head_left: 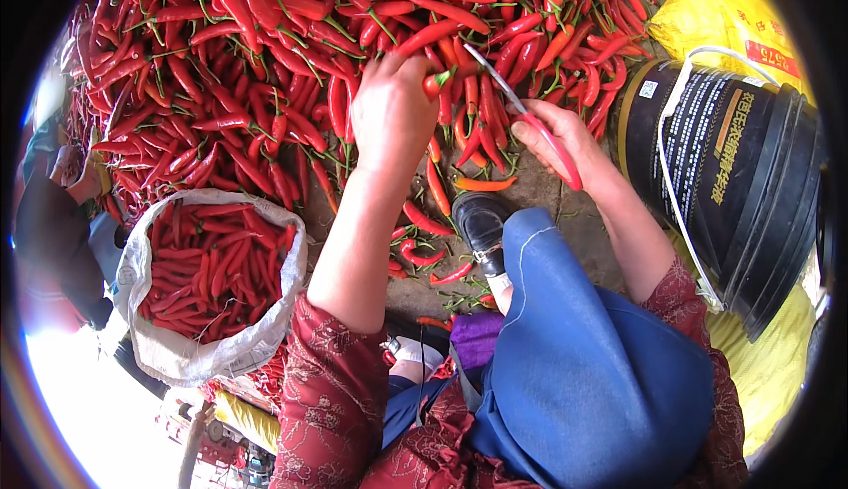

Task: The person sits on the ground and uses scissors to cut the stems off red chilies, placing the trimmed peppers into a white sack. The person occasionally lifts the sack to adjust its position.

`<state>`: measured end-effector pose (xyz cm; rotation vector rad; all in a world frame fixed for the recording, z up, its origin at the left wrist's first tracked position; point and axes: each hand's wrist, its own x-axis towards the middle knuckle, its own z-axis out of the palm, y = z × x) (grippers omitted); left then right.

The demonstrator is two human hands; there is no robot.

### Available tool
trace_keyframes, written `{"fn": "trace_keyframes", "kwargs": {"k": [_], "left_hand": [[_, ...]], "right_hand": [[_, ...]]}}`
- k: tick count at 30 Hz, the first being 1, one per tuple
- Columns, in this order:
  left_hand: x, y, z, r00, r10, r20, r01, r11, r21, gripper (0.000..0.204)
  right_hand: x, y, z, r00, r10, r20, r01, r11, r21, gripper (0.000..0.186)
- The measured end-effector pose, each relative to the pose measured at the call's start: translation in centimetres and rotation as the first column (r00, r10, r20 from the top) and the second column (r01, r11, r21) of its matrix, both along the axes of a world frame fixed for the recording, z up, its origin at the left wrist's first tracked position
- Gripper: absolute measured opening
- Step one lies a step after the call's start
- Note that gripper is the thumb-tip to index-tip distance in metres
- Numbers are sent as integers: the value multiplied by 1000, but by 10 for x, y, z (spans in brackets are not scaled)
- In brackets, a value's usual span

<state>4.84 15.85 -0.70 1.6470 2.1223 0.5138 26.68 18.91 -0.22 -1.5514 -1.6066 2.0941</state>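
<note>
Head view: left fingers (386, 67) round chili (434, 86), right fingers (558, 119) round red-handled blade (506, 90), lettered bucket (726, 180)

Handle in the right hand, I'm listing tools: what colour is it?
Red; the handle shows best in the head view.

Got one shiny red chili pepper (432, 86) held up over the near edge of a big messy heap of long red chilies (256, 74), green stem poking out, plus a slim silver-bladed, red-handled cutting tool (555, 146) slanting with its tip over the heap.
</note>
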Motion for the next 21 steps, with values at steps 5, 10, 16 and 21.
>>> {"fn": "trace_keyframes", "kwargs": {"k": [5,10,16,21], "left_hand": [[2,27,-23,976,-105,-192,119,991,63,25],[-3,-8,-8,998,47,47,-47,999,-8,22],[-5,-78,13,824,327,462,-144,910,-388,34],[17,-120,13,740,308,598,-60,916,-397,26]], "right_hand": [[18,-6,0,991,-135,-22,132,987,-90,43],[31,-17,-2,997,77,31,-76,997,-31,49],[16,-40,-4,978,192,-85,-195,981,-22,54],[9,-53,-3,973,217,-73,-226,962,-154,56]]}}
